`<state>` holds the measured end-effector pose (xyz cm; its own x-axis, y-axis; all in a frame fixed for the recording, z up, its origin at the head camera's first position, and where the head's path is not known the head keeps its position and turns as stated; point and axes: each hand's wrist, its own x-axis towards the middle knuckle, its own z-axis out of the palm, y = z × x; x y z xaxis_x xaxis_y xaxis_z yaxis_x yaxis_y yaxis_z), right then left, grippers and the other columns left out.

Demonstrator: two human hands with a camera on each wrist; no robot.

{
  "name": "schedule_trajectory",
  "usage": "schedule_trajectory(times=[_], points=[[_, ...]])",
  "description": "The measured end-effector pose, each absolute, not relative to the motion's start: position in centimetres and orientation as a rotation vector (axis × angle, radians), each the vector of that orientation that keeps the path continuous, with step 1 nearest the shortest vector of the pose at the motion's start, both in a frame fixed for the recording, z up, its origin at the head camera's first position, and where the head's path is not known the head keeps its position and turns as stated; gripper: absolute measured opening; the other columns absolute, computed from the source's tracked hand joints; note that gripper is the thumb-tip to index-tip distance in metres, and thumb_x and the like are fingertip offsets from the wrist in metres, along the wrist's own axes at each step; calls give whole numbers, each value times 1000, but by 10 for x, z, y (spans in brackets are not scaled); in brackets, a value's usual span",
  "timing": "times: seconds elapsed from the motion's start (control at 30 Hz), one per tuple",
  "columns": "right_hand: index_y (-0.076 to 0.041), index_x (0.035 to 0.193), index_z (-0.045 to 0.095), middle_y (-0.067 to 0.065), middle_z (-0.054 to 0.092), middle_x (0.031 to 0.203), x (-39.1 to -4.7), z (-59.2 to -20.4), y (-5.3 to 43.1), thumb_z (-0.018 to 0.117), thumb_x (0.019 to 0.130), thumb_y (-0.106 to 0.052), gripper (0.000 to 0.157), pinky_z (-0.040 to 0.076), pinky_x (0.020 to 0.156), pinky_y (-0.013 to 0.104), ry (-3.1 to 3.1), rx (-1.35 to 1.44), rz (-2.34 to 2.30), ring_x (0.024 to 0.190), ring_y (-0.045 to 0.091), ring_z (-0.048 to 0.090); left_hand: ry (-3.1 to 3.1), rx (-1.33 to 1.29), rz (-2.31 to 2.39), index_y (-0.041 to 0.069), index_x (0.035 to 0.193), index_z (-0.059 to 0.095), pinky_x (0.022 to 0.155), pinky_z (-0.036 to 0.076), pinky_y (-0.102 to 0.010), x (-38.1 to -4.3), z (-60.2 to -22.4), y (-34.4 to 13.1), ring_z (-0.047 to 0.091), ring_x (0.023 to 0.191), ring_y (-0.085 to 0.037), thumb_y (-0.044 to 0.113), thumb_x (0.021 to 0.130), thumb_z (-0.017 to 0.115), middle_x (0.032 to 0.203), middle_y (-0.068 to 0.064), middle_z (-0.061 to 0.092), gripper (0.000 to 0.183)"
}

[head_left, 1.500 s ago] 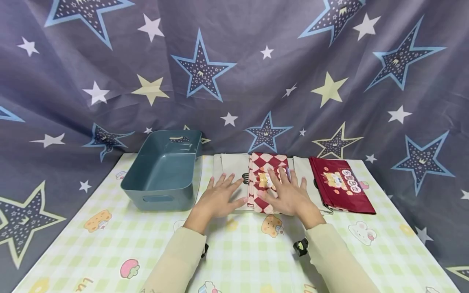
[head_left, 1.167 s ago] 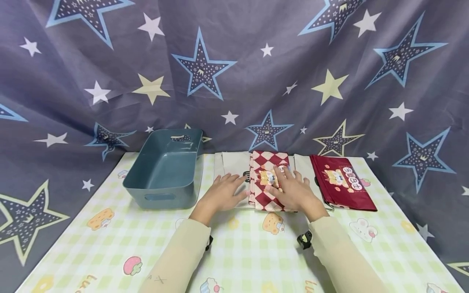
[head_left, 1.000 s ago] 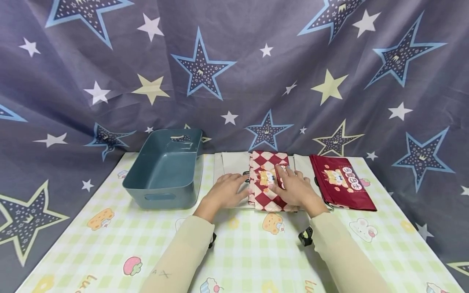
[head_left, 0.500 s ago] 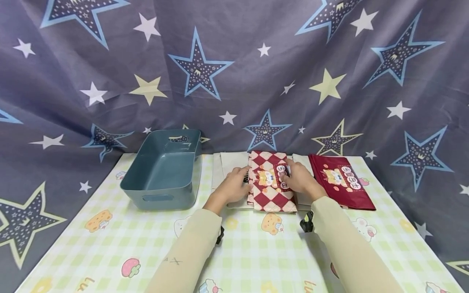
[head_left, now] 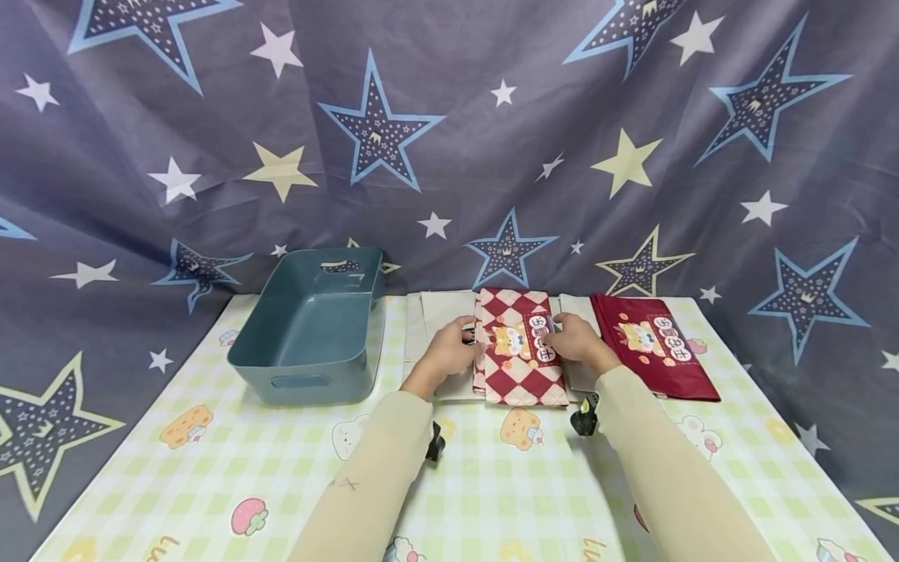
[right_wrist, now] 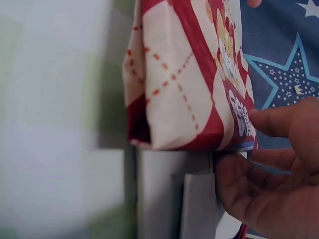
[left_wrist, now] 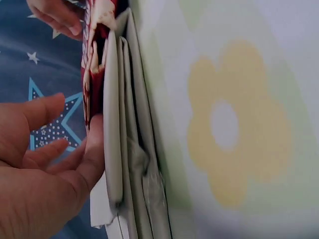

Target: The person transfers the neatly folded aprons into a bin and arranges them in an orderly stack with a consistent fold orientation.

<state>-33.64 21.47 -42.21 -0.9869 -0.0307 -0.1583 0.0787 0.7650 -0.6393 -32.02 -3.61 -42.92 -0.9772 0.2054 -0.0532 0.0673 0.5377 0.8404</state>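
In the head view, a folded red-and-cream checked cloth [head_left: 516, 375] with a cartoon animal print lies over folded pale grey cloths [head_left: 438, 308]. At its left edge is my left hand [head_left: 448, 351]. The left wrist view shows this hand's fingers [left_wrist: 93, 149] slipped in between the checked cloth and the grey layers, the thumb standing apart from the fabric. My right hand [head_left: 577, 341] pinches the opposite edge; the right wrist view shows its thumb on the printed patch and its fingers [right_wrist: 232, 181] underneath. A folded dark red cloth [head_left: 674, 375] lies further right.
A teal plastic basket [head_left: 298, 382] with handle slots stands at the left back of the table. The tabletop [head_left: 506, 499] has a green-and-white checked cover with cartoon prints. Right behind the table hangs a dark curtain [head_left: 449, 156] with stars.
Both hands lay spread over the cloths at first. They have drawn apart to the checked cloth's two side edges, and the right hand has taken hold of its edge.
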Motion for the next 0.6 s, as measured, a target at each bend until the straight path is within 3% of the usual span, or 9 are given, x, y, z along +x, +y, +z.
schedule_trajectory(times=[0.13, 0.27, 0.47, 0.6], points=[[6, 150, 39, 26, 54, 134, -341, -425, 217, 57, 102, -16, 56, 56, 83, 36, 2609, 176, -1278, 108, 29, 59, 2489, 108, 1600, 6, 155, 41, 74, 55, -30, -322, -430, -32, 62, 99, -24, 7, 97, 67, 125, -18, 60, 64], [2, 146, 43, 20, 56, 126, -343, -425, 220, 57, 103, -15, 49, 56, 68, 28, 2455, 273, -1452, 95, 22, 61, 2350, -7, 1749, 3, 154, 41, 69, 58, -30, -323, -429, -28, 66, 93, -22, -1, 94, 65, 124, -19, 62, 65], [3, 130, 51, 13, 60, 108, -342, -422, 223, 57, 103, -11, 31, 56, 66, 27, 2313, 297, -1591, 80, 15, 59, 2165, -198, 1921, -5, 144, 49, 66, 58, -28, -324, -428, -24, 65, 86, -17, -5, 90, 62, 117, -16, 64, 55], [1, 127, 52, 10, 60, 103, -341, -418, 223, 59, 102, -10, 28, 56, 67, 27, 2265, 316, -1626, 79, 13, 59, 2096, -238, 1957, -4, 134, 57, 64, 55, -26, -326, -427, -23, 63, 77, -13, -4, 93, 64, 105, -12, 65, 41]])
